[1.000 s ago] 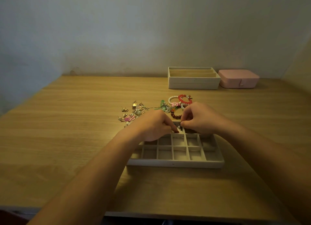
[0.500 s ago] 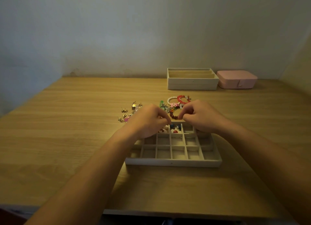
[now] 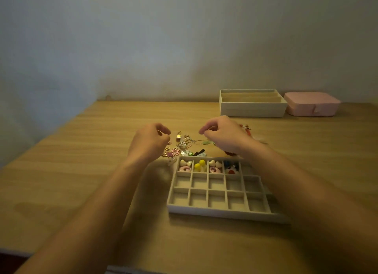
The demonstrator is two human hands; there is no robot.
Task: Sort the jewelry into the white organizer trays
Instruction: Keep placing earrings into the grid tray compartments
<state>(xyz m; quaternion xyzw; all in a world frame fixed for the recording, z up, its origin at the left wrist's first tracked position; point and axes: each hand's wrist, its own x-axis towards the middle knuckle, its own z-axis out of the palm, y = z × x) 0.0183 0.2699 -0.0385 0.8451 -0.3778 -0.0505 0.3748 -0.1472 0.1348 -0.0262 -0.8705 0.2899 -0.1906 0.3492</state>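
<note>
A white compartment tray (image 3: 214, 212) is seen on the wooden worktop (image 3: 81, 171), at about 5 o'clock from the middle of the view, its grid three rows deep. In the far row, counted from 9 o'clock toward 3 o'clock, cream hearts with a pink swirl (image 3: 185, 165) are held in the first cell, yellow balls (image 3: 199, 164) in the second, more cream hearts with a pink piece (image 3: 214, 165) in the third, and blue, red and white pieces (image 3: 231, 167) in the fourth. The fifth cell is partly hidden by the right forearm. The two nearer rows are seen bare. The loose jewelry (image 3: 182, 144) is spread at 12 o'clock from this tray, just beyond its far wall. The left hand (image 3: 151, 140) is held over the 9 o'clock side of that pile and the right hand (image 3: 223, 134) over its 3 o'clock side. On both, the fingers are curled toward the thumb, but it cannot be told whether anything is pinched. A red bracelet (image 3: 247, 131) is partly covered by the right hand. At 1 o'clock, near the wall, a second white slotted tray (image 3: 252, 110) is placed, with a closed pink case (image 3: 312, 105) just beside it at 3 o'clock.
</note>
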